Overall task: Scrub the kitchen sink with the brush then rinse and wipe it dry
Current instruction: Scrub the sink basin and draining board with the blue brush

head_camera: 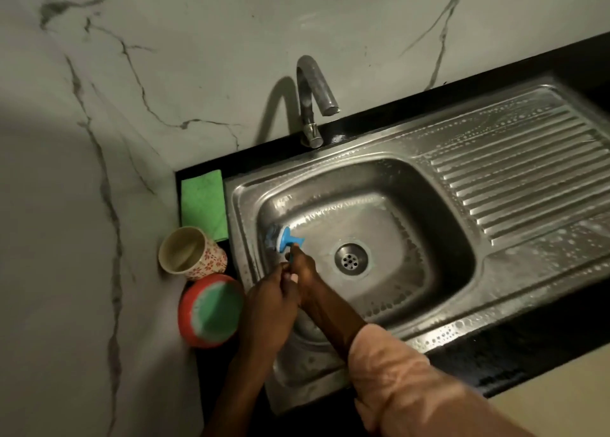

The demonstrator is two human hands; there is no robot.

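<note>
Head view, looking down over the counter: at the far left the marble wall (82, 205) runs up into the corner, and against it on the black counter (515, 347) stands a cup (189, 253) with a red flower print, mouth tipped toward me, with a round red tub (211, 309) holding something green just near of it. Beyond the cup a folded green cloth (204, 204) lies flat, touching the sink's left rim. Next comes my left hand (269, 308), fingers curled round the brush's handle low down, close by the sink's left wall. My right hand (305, 271) sits right beside it, touching it, also wrapped on the handle a little higher, one finger stretched along toward the head; its pink sleeve (396, 370) crosses the near rim. The brush (280, 237), blue with a round head, is pressed against the left inner wall of the sink (412, 179), up from the floor of the basin. Right of it, in the middle of the basin floor, is the drain (351, 259), ringed with suds. The tap (312, 100) stands at the far rim, spout bent over the basin. Furthest right the ribbed draining board (521, 172) is speckled with soap bubbles.
</note>
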